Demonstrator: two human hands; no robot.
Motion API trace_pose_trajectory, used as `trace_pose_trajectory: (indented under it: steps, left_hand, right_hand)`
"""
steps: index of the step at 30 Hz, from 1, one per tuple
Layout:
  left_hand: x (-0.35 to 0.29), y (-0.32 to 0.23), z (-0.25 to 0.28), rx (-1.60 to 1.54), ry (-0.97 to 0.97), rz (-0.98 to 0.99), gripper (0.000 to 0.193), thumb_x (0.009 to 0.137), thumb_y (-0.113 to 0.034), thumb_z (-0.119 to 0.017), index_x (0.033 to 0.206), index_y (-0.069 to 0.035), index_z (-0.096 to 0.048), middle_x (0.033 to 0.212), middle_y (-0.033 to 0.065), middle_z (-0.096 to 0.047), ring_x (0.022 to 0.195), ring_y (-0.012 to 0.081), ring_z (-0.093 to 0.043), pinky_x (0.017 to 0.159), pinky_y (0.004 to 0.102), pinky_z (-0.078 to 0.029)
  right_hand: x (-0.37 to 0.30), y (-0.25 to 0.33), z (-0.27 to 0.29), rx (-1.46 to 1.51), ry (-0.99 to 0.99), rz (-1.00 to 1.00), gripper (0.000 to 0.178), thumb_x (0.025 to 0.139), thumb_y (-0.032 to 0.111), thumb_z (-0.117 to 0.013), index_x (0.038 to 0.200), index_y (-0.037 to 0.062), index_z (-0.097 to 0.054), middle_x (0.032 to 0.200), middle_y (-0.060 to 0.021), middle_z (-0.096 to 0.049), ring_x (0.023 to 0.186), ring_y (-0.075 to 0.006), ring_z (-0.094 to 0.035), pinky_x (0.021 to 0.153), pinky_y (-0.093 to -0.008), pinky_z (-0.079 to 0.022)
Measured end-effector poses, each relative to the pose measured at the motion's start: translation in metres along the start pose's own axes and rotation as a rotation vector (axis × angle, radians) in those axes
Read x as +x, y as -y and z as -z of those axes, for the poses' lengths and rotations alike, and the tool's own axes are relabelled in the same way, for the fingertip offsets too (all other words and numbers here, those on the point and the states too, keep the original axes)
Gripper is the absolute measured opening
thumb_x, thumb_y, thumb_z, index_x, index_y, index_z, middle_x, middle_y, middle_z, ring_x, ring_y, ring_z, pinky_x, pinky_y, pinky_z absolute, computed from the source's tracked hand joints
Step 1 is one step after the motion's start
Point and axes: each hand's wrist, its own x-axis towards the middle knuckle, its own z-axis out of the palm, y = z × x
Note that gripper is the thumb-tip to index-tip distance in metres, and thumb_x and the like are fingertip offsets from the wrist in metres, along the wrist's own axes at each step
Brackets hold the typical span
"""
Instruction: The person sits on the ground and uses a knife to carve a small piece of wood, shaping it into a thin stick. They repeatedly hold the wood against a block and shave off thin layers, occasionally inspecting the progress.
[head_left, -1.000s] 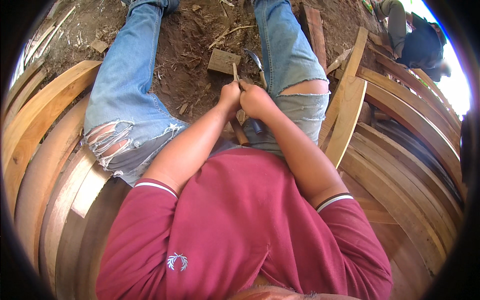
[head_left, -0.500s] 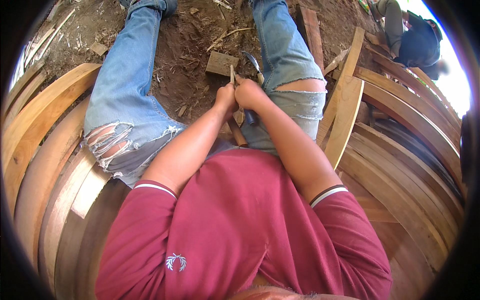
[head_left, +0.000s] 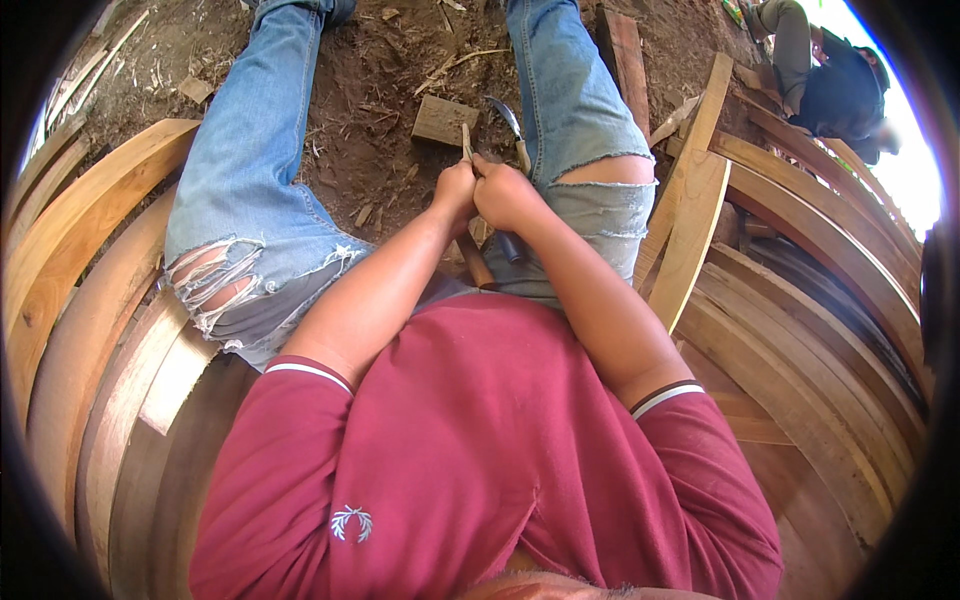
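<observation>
The left grip (head_left: pixel 455 190) is curled tight around a stick (head_left: pixel 466 138), its tip jutting forward; the right grip (head_left: pixel 504 193) sits close beside, how closed I cannot tell. Just beyond both lies a block (head_left: pixel 443 121).

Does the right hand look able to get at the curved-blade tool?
Probably yes: the curved-blade tool lies just beyond the right hand, beside the right leg, with nothing visible between. But that hand looks curled, and whether it holds something is unclear; it might need freeing first.
</observation>
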Motion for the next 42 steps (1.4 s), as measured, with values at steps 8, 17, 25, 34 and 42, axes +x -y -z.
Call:
trace_pose_trajectory:
  steps: [8,17,25,34,42]
  left_hand:
    - [0.011,0.004,0.008,0.07,-0.001,0.079,0.042,0.101,-0.039,-0.047,0.107,-0.002,-0.067,0.092,0.0106,-0.064,0.077,0.02,-0.061,0.061,0.0352,-0.045]
    - [0.012,0.006,0.0,0.054,-0.012,-0.023,0.037,0.101,-0.034,-0.043,0.094,-0.004,-0.063,0.075,0.0074,-0.057,0.057,0.0183,-0.05,0.048,0.0372,-0.036]
    - [0.01,0.007,0.005,0.076,-0.013,0.037,0.038,0.101,-0.036,-0.042,0.094,-0.005,-0.062,0.07,0.0061,-0.054,0.053,0.0183,-0.046,0.046,0.0371,-0.032]
    - [0.014,0.002,0.007,0.099,0.001,0.03,0.037,0.099,-0.036,-0.048,0.099,-0.003,-0.064,0.081,0.0082,-0.06,0.066,0.0189,-0.054,0.055,0.0356,-0.038]
    - [0.011,0.003,0.005,0.095,0.02,0.088,0.038,0.101,-0.039,-0.045,0.097,-0.005,-0.062,0.077,0.0067,-0.057,0.06,0.0184,-0.05,0.051,0.0359,-0.035]
  right_hand:
    - [0.027,-0.009,-0.003,-0.083,-0.009,0.046,0.056,0.092,0.014,-0.046,0.146,-0.0005,-0.049,0.124,-0.0303,-0.064,0.116,-0.0428,-0.062,0.099,-0.046,-0.049]
    - [0.021,-0.032,-0.017,-0.21,-0.025,0.178,0.056,0.09,0.012,-0.047,0.145,0.0007,-0.051,0.123,-0.0303,-0.064,0.117,-0.0416,-0.062,0.1,-0.0455,-0.049]
    - [0.019,-0.008,-0.002,-0.037,-0.02,0.043,0.057,0.091,0.014,-0.047,0.146,0.0015,-0.05,0.126,-0.03,-0.063,0.118,-0.042,-0.062,0.101,-0.0452,-0.048]
    - [0.043,-0.019,-0.013,-0.057,-0.086,0.042,0.055,0.091,0.015,-0.049,0.145,0.0028,-0.051,0.118,-0.0283,-0.066,0.11,-0.0424,-0.064,0.096,-0.0452,-0.05]
    - [0.024,-0.014,-0.005,0.017,-0.058,0.069,0.055,0.092,0.014,-0.046,0.144,-0.0007,-0.051,0.122,-0.0311,-0.063,0.112,-0.042,-0.063,0.095,-0.0439,-0.05]
